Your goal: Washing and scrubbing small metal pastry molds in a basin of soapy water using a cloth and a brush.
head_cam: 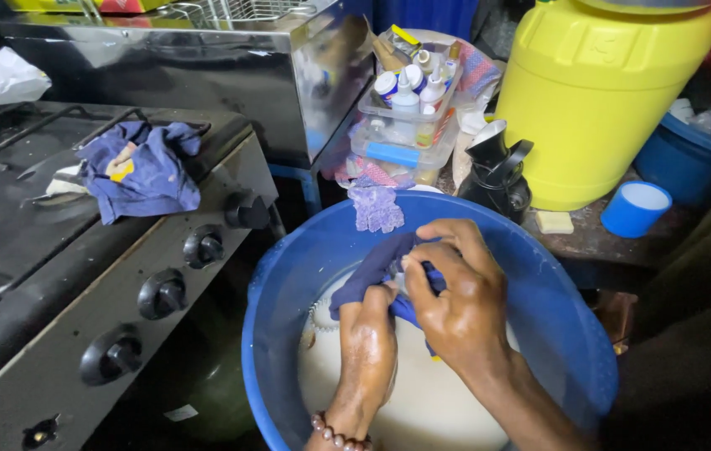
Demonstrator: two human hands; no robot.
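Note:
Both my hands grip a wet dark blue cloth [369,269] over a large blue basin [556,326] that holds milky, soapy water [422,401]. My left hand [368,342], wet and soapy with a bead bracelet at the wrist, is closed on the lower part of the cloth. My right hand [455,292] clasps the upper part of the cloth, fingers curled over it. A small purple scrubber [376,209] hangs on the basin's far rim.
A gas stove [55,334] with several black knobs stands at left, a crumpled blue rag [142,171] on top. Behind the basin sit a clear box of bottles [405,117], a black jug [497,171], a big yellow barrel [597,92] and a blue cup [635,209].

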